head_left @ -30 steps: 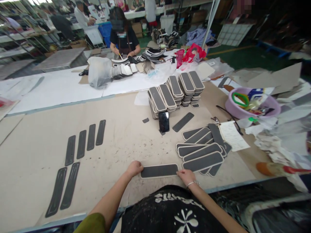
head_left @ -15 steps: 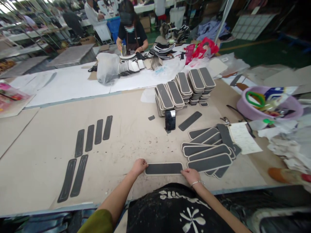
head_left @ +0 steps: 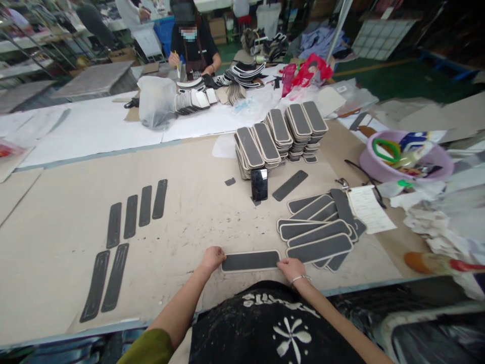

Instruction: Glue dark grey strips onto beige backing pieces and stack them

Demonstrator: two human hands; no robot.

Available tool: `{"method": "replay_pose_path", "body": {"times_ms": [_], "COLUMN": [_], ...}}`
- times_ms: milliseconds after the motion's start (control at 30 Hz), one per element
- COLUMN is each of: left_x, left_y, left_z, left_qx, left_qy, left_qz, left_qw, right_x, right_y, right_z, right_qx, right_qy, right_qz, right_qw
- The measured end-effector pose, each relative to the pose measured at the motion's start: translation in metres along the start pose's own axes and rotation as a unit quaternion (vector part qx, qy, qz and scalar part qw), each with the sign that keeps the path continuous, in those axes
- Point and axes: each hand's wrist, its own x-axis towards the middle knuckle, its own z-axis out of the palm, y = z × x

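Note:
A long dark grey panel with a pale border lies across the table's front, between my two hands. My left hand pinches its left end, and my right hand grips its right end with thumb and fingers. Just right of it a loose, overlapping pile of similar bordered panels is spread out. On the left, several narrow dark strips without borders lie in two slanted rows. One more dark strip rests near the middle.
Neat stacks of bordered panels stand at the back, with a phone propped before them. To the right are a purple basin, a paper sheet and an orange-handled tool. Across the table a person works beside curved pieces.
The view has shifted slightly, so the scene sits a little further left. Both hands still hold the panel's ends, and it stays nearly in place.

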Motion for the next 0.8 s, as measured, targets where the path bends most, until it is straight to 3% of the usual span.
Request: {"method": "replay_pose_path", "body": {"times_ms": [267, 467, 533, 700, 800], "left_x": [0.000, -0.020, -0.033, -0.054, -0.053], "left_y": [-0.002, -0.014, -0.026, -0.049, -0.050], "left_z": [0.006, 0.014, 0.021, 0.050, 0.062], "left_qx": [-0.025, -0.049, -0.054, -0.023, 0.001], "left_qy": [0.021, 0.100, 0.136, 0.191, 0.191], "left_qz": [0.016, 0.062, 0.105, 0.319, 0.358], "left_qw": [0.999, 0.992, 0.984, 0.928, 0.914], "right_x": [0.001, -0.002, -0.002, -0.002, -0.002], "right_y": [0.000, -0.001, -0.002, -0.002, -0.002], "right_z": [-0.001, -0.002, -0.002, -0.002, -0.003], "right_qx": [-0.016, -0.013, -0.010, -0.013, -0.019], "right_qy": [-0.006, -0.007, -0.007, -0.009, -0.012], "right_qz": [-0.006, -0.004, -0.004, -0.009, -0.011], "right_qw": [1.000, 1.000, 1.000, 1.000, 1.000]}}
